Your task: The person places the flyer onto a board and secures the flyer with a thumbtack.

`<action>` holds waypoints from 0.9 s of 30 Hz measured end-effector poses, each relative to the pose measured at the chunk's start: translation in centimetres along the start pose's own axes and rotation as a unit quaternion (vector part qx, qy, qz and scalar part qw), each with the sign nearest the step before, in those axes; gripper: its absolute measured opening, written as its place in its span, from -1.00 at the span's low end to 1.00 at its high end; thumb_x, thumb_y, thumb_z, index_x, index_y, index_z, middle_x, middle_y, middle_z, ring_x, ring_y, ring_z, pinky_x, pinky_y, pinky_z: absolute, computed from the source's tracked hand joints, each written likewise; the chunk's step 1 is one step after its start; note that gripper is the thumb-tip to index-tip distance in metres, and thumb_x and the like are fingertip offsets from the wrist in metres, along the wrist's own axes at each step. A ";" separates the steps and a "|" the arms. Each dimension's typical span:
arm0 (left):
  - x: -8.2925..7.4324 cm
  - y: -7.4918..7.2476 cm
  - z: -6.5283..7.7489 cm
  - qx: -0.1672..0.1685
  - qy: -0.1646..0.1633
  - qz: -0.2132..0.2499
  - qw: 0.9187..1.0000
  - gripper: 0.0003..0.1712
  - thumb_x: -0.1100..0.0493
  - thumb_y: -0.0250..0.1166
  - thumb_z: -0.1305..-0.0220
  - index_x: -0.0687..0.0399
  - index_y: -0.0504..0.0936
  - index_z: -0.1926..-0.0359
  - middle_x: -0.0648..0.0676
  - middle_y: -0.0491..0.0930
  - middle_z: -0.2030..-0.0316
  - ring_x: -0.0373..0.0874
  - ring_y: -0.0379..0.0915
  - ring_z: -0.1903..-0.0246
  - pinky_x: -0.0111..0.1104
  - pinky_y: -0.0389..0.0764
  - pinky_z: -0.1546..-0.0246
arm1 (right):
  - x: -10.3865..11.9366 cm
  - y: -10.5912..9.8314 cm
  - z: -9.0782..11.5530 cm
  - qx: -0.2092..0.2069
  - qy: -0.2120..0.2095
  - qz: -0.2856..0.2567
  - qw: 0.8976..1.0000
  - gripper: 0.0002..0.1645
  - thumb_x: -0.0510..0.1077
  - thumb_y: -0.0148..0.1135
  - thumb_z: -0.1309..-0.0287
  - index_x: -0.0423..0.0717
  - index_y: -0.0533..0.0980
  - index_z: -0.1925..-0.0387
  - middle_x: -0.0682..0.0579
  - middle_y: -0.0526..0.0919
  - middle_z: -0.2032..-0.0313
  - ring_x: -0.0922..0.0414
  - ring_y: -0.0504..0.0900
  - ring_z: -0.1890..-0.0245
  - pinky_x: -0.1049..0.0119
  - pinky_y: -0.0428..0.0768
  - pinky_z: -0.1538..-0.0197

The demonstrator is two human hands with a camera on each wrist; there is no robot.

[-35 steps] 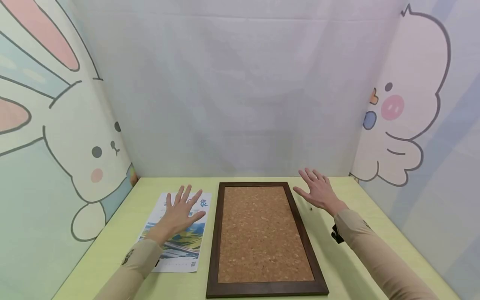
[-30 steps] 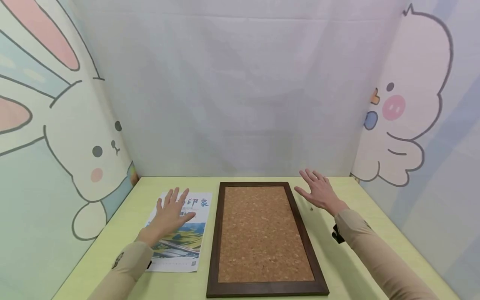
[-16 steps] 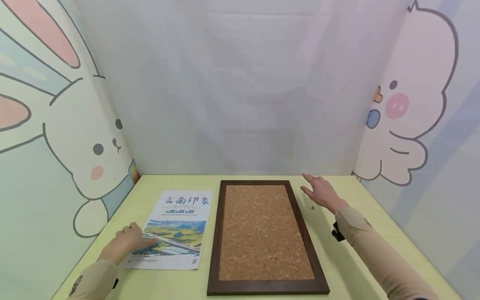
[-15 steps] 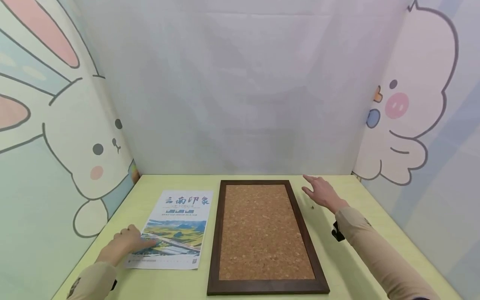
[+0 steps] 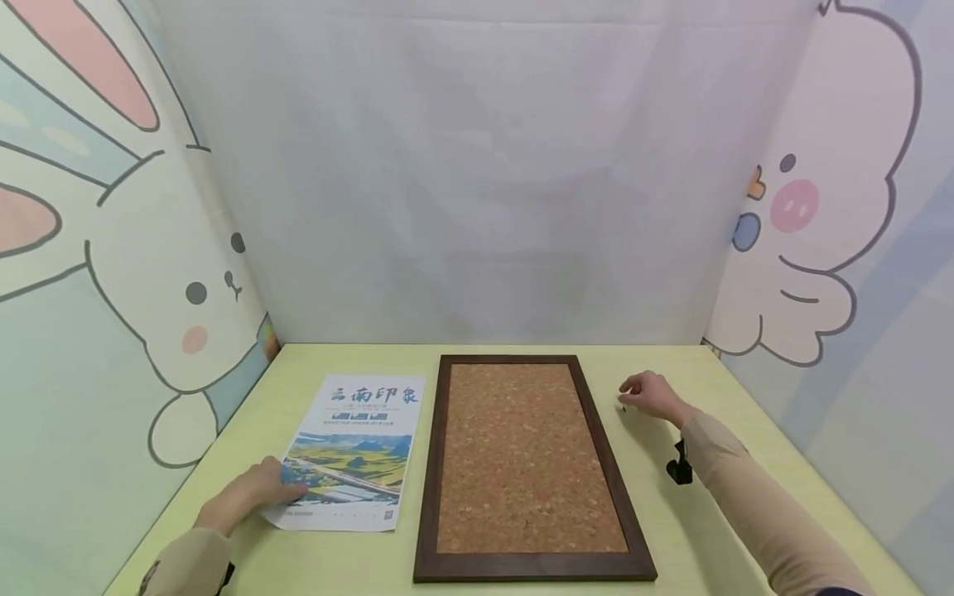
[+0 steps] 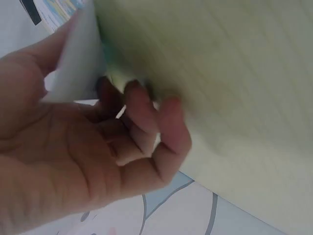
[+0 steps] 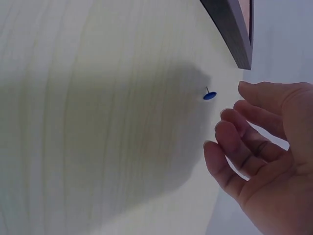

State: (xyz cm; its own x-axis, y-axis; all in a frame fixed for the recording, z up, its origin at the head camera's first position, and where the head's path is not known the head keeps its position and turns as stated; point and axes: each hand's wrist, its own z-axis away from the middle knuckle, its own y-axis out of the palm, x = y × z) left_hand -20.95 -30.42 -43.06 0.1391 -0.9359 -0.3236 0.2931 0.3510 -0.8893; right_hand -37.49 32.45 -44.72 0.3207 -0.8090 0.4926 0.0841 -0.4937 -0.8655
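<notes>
A printed landscape poster with blue lettering lies left of the cork board. My left hand pinches its lower left edge between thumb and fingers. In the left wrist view that bent paper edge stands up off the table, while the other fingers curl beneath. Over to the right, my right hand hovers with loosely bent fingers, its thumb apart from them. Just beyond the fingertips in the right wrist view, a blue thumbtack rests on its head, pin upward, untouched.
The cork board's dark wooden frame lies flat at the middle of the pale yellow table. A grey cloth wall rises behind, with cartoon-printed walls on both sides.
My left hand has moved down and left from above the poster to its lower left edge and lifted it slightly. The right hand has lowered toward the thumbtack, its fingers bending.
</notes>
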 end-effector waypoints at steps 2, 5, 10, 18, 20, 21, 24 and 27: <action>0.1 0.2 0.0 0.000 -0.004 0.037 0.999 -0.24 0.00 0.28 -0.24 0.71 0.20 0.08 0.37 0.45 0.33 0.12 0.46 0.36 -0.08 0.58 0.32 | -0.5 0.1 0.1 0.011 0.015 -0.020 1.000 -0.67 -0.21 0.25 -0.16 -0.45 0.60 0.16 -0.14 0.65 0.48 0.18 0.53 0.57 0.33 0.49 0.49; 0.3 0.6 0.0 -0.001 -0.006 0.078 0.997 -0.33 0.04 0.27 -0.25 0.61 0.16 0.11 0.30 0.40 0.41 0.01 0.41 0.50 -0.28 0.52 0.55 | -0.9 0.3 0.3 0.026 0.039 -0.046 0.998 -0.66 -0.19 0.29 -0.14 -0.41 0.61 0.15 -0.10 0.63 0.51 0.18 0.52 0.60 0.35 0.47 0.51; 0.4 1.0 0.0 -0.020 0.012 0.107 0.994 -0.50 0.14 0.26 -0.24 0.47 0.18 0.19 0.20 0.37 0.52 -0.11 0.35 0.69 -0.40 0.43 0.70 | -0.9 0.6 0.4 0.043 0.048 -0.071 0.995 -0.65 -0.21 0.33 -0.11 -0.41 0.59 0.12 -0.05 0.63 0.52 0.17 0.54 0.59 0.34 0.49 0.51; 1.3 0.4 -0.9 -0.076 0.041 0.126 0.988 -0.78 0.29 -0.05 -0.39 0.46 0.39 0.24 0.10 0.44 0.61 -0.20 0.31 0.78 -0.41 0.42 0.75 | -0.8 0.9 0.5 0.034 0.036 -0.082 0.995 -0.73 -0.26 0.33 -0.09 -0.39 0.60 0.19 -0.07 0.62 0.54 0.13 0.54 0.60 0.32 0.47 0.53; 1.4 0.1 -1.1 -0.093 0.049 0.133 0.986 -0.74 0.28 -0.10 -0.43 0.46 0.41 0.23 0.08 0.42 0.63 -0.21 0.28 0.80 -0.42 0.39 0.76 | -0.9 1.0 0.5 0.032 0.035 -0.081 0.996 -0.75 -0.26 0.33 -0.08 -0.38 0.61 0.22 -0.06 0.62 0.54 0.14 0.53 0.59 0.33 0.47 0.53; 1.5 0.0 -1.2 -0.101 0.053 0.134 0.984 -0.74 0.28 -0.12 -0.44 0.45 0.41 0.23 0.07 0.42 0.64 -0.22 0.26 0.80 -0.43 0.36 0.77 | -0.9 1.0 0.5 0.031 0.036 -0.081 0.996 -0.77 -0.27 0.33 -0.08 -0.37 0.61 0.24 -0.05 0.62 0.55 0.14 0.53 0.59 0.34 0.47 0.53; 1.5 -0.3 -1.3 -0.121 0.058 0.145 0.980 -0.74 0.26 -0.14 -0.47 0.41 0.39 0.22 0.06 0.40 0.63 -0.21 0.25 0.76 -0.44 0.32 0.75 | -1.1 1.1 0.5 0.029 0.031 -0.080 0.996 -0.78 -0.28 0.33 -0.07 -0.37 0.61 0.25 -0.05 0.61 0.55 0.16 0.52 0.60 0.36 0.46 0.53; 1.5 -0.4 -1.4 -0.144 0.064 0.152 0.976 -0.72 0.26 -0.15 -0.49 0.44 0.38 0.18 0.07 0.42 0.59 -0.17 0.29 0.70 -0.41 0.33 0.72 | -1.1 1.1 0.4 0.026 0.027 -0.080 0.996 -0.80 -0.29 0.33 -0.07 -0.37 0.62 0.26 -0.06 0.61 0.55 0.15 0.51 0.60 0.36 0.46 0.53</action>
State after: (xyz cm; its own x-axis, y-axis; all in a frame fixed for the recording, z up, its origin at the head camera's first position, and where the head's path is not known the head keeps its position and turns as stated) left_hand -22.17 -31.97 -43.58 0.0530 -0.7927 -0.6073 -0.0231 0.6070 -0.7943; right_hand -37.34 32.94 -46.25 0.2481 -0.7382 0.6274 0.1797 -0.6013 -0.7786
